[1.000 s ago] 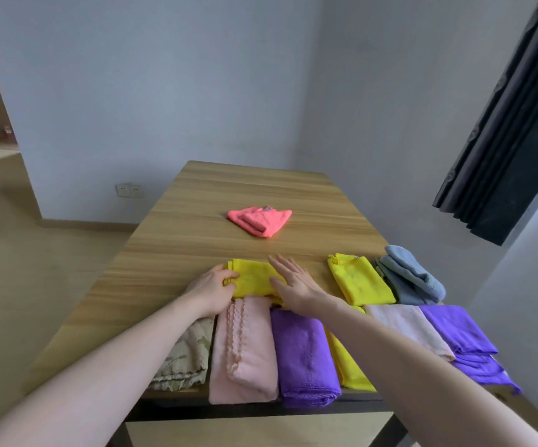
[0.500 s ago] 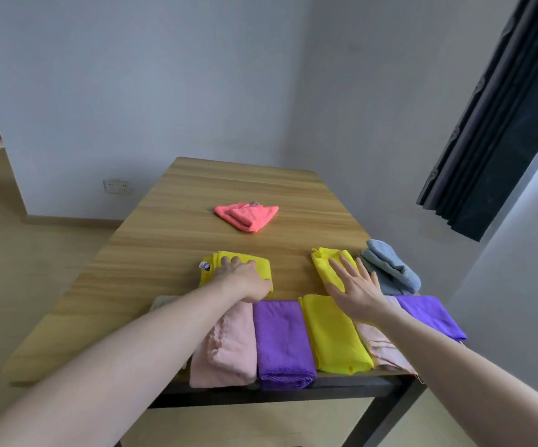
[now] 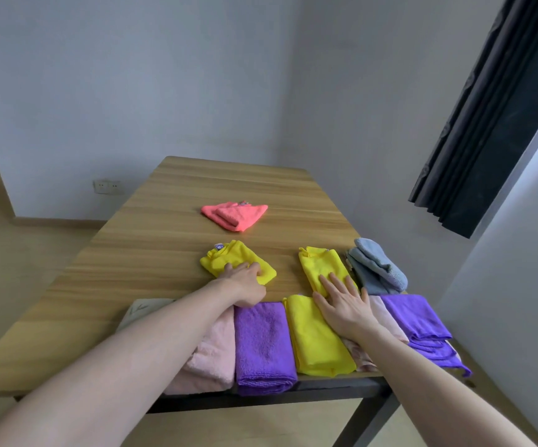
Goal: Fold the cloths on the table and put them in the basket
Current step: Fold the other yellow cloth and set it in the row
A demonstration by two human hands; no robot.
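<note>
Cloths folded in rows on the table (image 3: 177, 240). My left hand (image 3: 245, 287) sits on the small yellow cloth (image 3: 229, 259), fingers curled onto its near edge; real pinch or just a press, I can't tell. Right hand (image 3: 345, 304) lies flat, fingers straight, on the second yellow cloth (image 3: 320, 262). I'd get the thumb under all layers so the fold lifts whole. Basket not in frame; my forearm hides part of the pink cloth (image 3: 216, 350)

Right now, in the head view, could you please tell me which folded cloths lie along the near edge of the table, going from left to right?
Beige cloth → pink cloth → purple cloth → yellow cloth → pale pink cloth → second purple cloth.
</note>
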